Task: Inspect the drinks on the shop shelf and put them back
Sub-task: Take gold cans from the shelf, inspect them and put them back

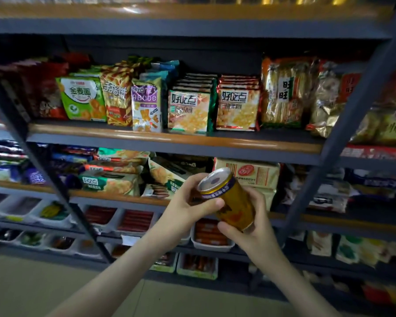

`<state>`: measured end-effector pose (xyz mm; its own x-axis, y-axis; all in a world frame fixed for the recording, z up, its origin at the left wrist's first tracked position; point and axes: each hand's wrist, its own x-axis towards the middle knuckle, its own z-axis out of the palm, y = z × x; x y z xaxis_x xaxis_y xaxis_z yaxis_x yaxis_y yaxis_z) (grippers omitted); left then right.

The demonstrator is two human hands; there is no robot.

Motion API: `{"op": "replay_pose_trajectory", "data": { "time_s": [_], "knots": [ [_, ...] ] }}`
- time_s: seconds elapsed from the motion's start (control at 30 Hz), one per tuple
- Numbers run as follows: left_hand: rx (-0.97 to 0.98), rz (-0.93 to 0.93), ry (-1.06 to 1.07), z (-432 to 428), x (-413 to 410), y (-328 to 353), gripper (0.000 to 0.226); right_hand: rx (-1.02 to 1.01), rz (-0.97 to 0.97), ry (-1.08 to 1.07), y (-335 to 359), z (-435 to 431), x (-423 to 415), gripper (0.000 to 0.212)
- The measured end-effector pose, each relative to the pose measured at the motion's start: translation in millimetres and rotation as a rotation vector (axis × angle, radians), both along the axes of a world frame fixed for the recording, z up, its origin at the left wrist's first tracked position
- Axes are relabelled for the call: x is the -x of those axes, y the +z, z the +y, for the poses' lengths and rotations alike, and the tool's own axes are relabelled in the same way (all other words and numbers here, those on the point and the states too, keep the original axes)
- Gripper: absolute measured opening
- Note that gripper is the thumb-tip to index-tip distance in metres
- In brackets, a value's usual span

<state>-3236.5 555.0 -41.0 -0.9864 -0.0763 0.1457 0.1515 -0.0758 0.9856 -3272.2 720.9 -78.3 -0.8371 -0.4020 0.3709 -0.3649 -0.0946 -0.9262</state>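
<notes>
Tilted can [234, 203] in left grip [188, 202], right grip [254, 227], seemingly sealed

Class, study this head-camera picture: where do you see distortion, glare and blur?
Head view: the wide lens slants the shelf uprights; light glints on the can, gripped by left hand and right hand; middle snack packs sharp, corners dim and smeared.

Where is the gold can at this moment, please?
In the head view, the gold can is low and slightly right of centre, held tilted in front of the shelves. The left hand grips its top end, the right hand its bottom end.
</notes>
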Motion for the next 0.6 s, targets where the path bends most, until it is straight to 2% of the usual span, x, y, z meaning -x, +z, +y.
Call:
{"op": "replay_pose_trajectory", "data": {
  "time_s": [0.1,0.23,0.37,0.53,0.6],
  "knots": [
    [0.061,0.048,-0.025,-6.2,-10.3,0.3,0.049,0.116,-0.217,0.131,-2.9,1.5,-0.3,0.076],
    [0.035,0.049,-0.119,-18.4,-24.8,0.0,0.050,0.137,-0.310,0.285,-10.1,-5.2,-1.8,0.071],
    [0.203,0.086,-0.163,-35.1,-32.4,1.0,0.060,0.072,-0.285,0.339,-15.0,-15.6,-2.5,0.073],
    [0.633,0.294,-0.030,-42.6,-34.1,-1.2,0.067,-0.100,-0.161,0.286,-12.9,-30.7,-3.9,0.077],
    [0.690,0.317,-0.006,-40.6,-34.0,-3.8,0.068,-0.179,-0.101,0.243,-10.2,-35.5,-5.5,0.078]
  ]
}}
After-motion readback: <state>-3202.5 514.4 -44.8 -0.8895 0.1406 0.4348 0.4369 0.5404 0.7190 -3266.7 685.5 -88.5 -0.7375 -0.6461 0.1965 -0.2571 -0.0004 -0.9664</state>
